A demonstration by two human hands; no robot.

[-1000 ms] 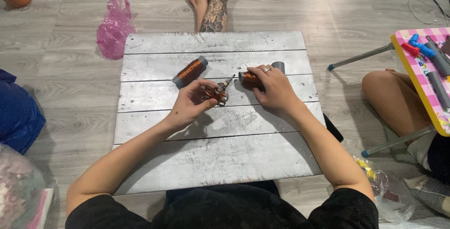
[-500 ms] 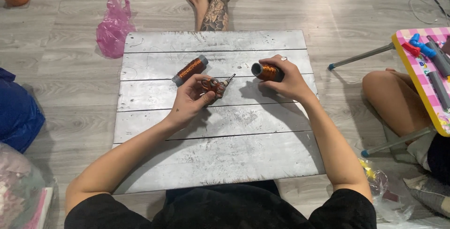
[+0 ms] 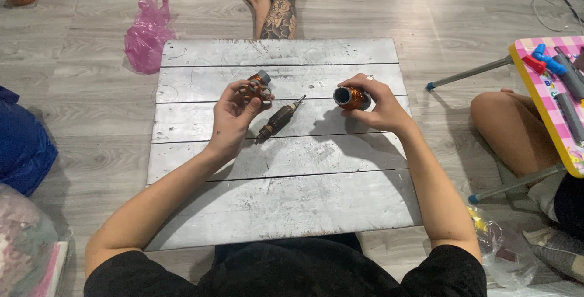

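while both hands [image 3: 234, 111] [image 3: 377, 105] grip copper cylinders [image 3: 351, 97], the rotor [image 3: 277, 120] lies shaft up-right.

Single head-worn camera, looking steeply down from above the person's lap, facing forward across the low grey weathered wooden plank table [image 3: 274, 212]. Moderately close: both forearms and the whole tabletop fit, surrounding grey laminate floor [image 3: 91, 108] at edges.

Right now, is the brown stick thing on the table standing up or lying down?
Lying down. The brown shaft part rests flat and slantwise on the grey board, between the left hand and right hand.
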